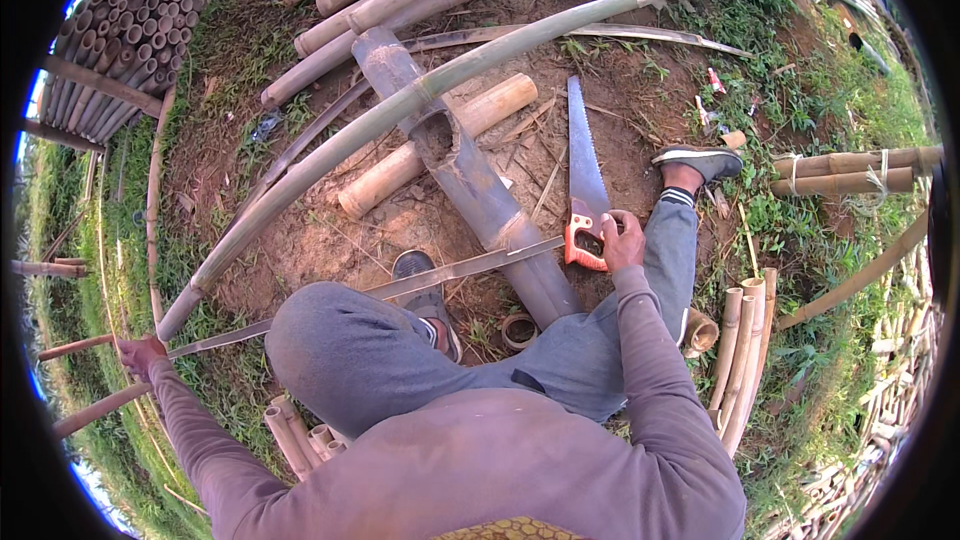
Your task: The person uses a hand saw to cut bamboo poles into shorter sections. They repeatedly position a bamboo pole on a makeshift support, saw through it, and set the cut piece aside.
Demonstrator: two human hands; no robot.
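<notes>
My right hand (pixel 624 240) has its fingers closed at the orange handle of a hand saw (pixel 588 155), whose toothed blade points away from me over the dirt. At the far left, my left hand (pixel 143 355) is closed at the near end of a long, curved green bamboo pole (pixel 320 162); its fingers are partly hidden. That pole crosses over a thick, dark bamboo trunk (pixel 480 185) with a notch cut into it. A flat split bamboo strip (pixel 465 267) lies across the trunk nearer me, its left end close to my left hand.
A short pale bamboo piece (pixel 385 180) lies under the trunk. Long bamboo poles (pixel 440 2) stretch along the far side. Cut lengths (pixel 745 345) are beside my right leg, and tied poles (pixel 850 172) lie farther right. Stacked bamboo (pixel 135 25) fills the far left corner.
</notes>
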